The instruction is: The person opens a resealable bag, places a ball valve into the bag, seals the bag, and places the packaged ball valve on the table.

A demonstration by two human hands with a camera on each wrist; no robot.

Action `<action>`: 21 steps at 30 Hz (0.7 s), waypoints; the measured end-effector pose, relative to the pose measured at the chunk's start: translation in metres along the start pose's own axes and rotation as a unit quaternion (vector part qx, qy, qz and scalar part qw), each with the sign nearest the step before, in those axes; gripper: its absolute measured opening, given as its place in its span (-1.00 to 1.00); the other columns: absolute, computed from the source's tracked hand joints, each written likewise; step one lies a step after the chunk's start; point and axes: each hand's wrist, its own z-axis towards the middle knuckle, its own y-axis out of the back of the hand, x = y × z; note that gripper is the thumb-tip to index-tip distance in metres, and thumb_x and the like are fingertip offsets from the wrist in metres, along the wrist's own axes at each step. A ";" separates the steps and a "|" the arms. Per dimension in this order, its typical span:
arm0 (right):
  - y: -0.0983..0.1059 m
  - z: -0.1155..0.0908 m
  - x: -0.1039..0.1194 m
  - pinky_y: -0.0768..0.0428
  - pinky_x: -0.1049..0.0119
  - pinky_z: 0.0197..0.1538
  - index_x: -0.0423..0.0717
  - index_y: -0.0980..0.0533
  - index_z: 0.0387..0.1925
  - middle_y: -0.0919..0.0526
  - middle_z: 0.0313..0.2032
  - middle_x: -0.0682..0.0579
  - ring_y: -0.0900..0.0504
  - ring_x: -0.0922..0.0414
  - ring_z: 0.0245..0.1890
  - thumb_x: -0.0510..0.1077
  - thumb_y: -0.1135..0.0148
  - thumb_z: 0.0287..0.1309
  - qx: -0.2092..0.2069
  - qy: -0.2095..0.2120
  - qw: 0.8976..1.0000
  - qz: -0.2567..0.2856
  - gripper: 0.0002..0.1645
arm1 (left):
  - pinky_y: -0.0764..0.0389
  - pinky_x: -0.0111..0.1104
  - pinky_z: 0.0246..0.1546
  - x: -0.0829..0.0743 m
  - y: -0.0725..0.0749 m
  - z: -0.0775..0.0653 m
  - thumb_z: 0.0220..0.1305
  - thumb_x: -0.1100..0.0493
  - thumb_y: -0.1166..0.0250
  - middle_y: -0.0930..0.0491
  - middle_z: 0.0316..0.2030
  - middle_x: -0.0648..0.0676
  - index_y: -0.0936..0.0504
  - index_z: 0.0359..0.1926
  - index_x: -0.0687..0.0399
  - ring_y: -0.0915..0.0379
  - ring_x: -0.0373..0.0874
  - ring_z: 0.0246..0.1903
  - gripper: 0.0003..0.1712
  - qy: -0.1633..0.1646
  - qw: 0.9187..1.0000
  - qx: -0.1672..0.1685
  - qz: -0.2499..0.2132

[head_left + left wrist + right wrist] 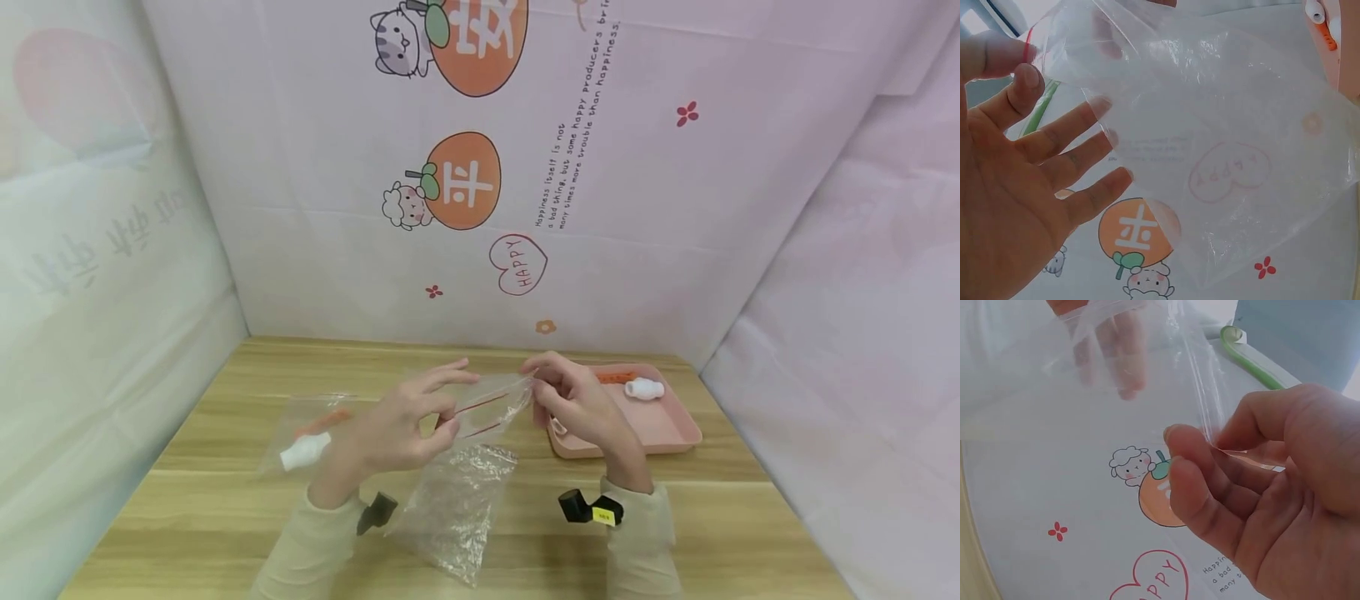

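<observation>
Between my two hands a clear zip bag (491, 408) with red seal lines is held up over the table. My left hand (401, 425) pinches its edge at the red strip with thumb and index finger, while the other fingers spread out beside the film in the left wrist view. The opposite side of the bag is gripped by my right hand (581, 404), its fingers curled in at the edge of the plastic (1200, 387). Below the hands, another crinkled clear bag (457, 508) lies flat on the wood.
At the right stands a pink tray (678, 450) holding a white ribbed piece (645, 388) and an orange piece (617, 377). On the left lies a clear bag (281, 425) with a white piece (306, 451) and an orange piece (322, 422). A printed cloth wall (337, 275) rises behind the table.
</observation>
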 end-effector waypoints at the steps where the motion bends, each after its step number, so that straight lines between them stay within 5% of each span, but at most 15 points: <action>1: -0.001 0.000 -0.001 -0.44 0.39 -0.74 -0.19 -0.46 0.03 -0.58 -0.61 -0.06 -0.50 0.21 -0.72 -0.40 0.03 0.36 -0.006 0.005 1.000 0.002 -0.71 | -0.59 -0.32 -0.05 0.000 -0.001 0.000 0.14 0.33 -0.18 -0.52 0.22 0.13 -0.40 -0.59 -0.06 -0.26 0.13 0.39 -0.74 0.002 1.000 0.002 0.002; 9: -0.007 0.003 -0.005 -0.44 0.34 -0.76 -0.25 -0.49 0.04 -0.63 -0.39 -0.19 -0.62 0.15 -0.63 -0.45 0.08 0.35 -0.038 0.052 0.997 0.043 -0.67 | -0.49 -0.12 0.25 -0.002 -0.007 0.004 0.27 0.24 -0.22 -0.45 0.28 0.17 -0.52 -0.27 0.06 -0.31 0.11 0.36 -0.97 0.053 0.999 0.009 0.003; 12: -0.007 0.003 -0.006 -0.35 0.39 -0.80 -0.25 -0.49 0.03 -0.62 -0.40 -0.20 -0.61 0.17 -0.65 -0.46 0.09 0.35 -0.042 0.060 0.996 0.050 -0.67 | -0.35 -0.09 0.36 0.000 -0.009 0.005 0.30 0.16 -0.26 -0.37 0.35 0.16 -0.45 0.03 0.14 -0.30 0.09 0.36 -0.67 0.065 0.998 0.011 0.000; 16: -0.007 0.003 -0.007 -0.33 0.42 -0.80 -0.28 -0.49 0.03 -0.63 -0.40 -0.19 -0.62 0.18 -0.65 -0.45 0.08 0.36 -0.050 0.065 0.996 0.047 -0.69 | -0.19 -0.09 0.45 0.002 -0.012 0.006 0.19 -0.06 -0.40 -0.15 0.47 0.11 -0.12 0.42 0.08 -0.08 0.05 0.47 -0.08 0.095 0.995 0.026 0.003; 21: -0.011 0.006 -0.003 -0.38 0.40 -0.76 -0.28 -0.50 0.00 -0.65 -0.40 -0.18 -0.62 0.20 -0.64 -0.39 0.04 0.39 -0.074 0.048 0.995 0.036 -0.75 | 0.03 0.01 0.50 -0.002 -0.022 0.009 -0.02 -0.23 -0.50 0.12 0.55 0.10 0.20 0.54 0.00 0.26 0.08 0.55 0.35 0.133 0.990 0.040 0.040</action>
